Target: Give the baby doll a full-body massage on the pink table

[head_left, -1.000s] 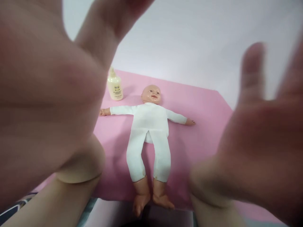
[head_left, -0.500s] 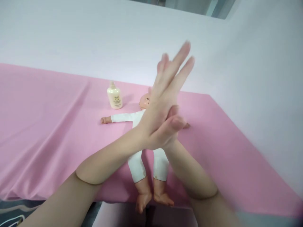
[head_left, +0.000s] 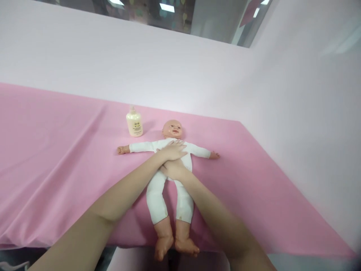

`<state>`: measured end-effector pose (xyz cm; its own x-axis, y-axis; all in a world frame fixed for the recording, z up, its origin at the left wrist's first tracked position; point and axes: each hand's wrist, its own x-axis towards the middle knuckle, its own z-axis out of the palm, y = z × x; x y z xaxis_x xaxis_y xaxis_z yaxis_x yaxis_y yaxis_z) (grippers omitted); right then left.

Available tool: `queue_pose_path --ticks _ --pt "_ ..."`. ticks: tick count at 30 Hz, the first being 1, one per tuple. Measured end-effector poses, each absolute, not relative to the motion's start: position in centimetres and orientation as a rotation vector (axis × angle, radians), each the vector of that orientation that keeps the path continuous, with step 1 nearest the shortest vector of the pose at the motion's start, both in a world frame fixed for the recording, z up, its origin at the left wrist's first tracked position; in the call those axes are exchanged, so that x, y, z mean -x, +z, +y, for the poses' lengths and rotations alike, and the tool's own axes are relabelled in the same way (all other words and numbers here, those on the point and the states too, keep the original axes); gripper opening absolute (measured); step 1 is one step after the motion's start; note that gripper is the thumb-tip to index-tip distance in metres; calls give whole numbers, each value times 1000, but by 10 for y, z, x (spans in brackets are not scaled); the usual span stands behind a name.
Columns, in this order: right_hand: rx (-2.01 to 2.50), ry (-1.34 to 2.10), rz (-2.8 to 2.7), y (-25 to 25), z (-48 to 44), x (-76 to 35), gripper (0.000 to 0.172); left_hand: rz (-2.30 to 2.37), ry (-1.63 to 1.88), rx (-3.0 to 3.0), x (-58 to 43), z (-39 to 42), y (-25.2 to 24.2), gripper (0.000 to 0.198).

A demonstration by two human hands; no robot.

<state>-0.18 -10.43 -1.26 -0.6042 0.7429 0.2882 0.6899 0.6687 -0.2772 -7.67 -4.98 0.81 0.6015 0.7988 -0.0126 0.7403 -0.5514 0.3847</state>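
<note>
A baby doll (head_left: 184,195) in a white bodysuit lies on its back, arms stretched out sideways and feet toward me. My left hand (head_left: 174,151) rests flat on the doll's chest with its fingers spread, pointing up and to the right. Crossing under it, my right hand (head_left: 175,168) lies on the doll's belly and chest; the left hand and wrist cover most of its fingers, though it looks flat. Neither hand grasps anything. Left of the doll's head stands a cream-coloured pump bottle (head_left: 135,124) with a face print on its label, upright.
A pink cloth (head_left: 254,195) covers the table, with folds on the left side. Behind it rises a white wall (head_left: 113,60) with a window (head_left: 180,17) at the top. The doll's feet reach over the table's front edge, close to my legs.
Both hands, which were raised palm to palm above the doll, have come down onto its chest and now cross there. The doll's head has come into full view. The camera has tilted up slightly.
</note>
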Motion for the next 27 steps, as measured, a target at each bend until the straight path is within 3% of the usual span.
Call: queue_pose_path --ticks 9,20,27 --pt "1123 391 -2468 -18 -137 -35 37 1423 430 -2447 115 -42 -29 63" --pt "1590 324 -2232 -24 -143 -33 72 1520 462 -2456 129 -79 -40 62" --pt "1520 287 -2237 -19 -98 -23 54 1220 515 -2569 135 -76 -37 54"
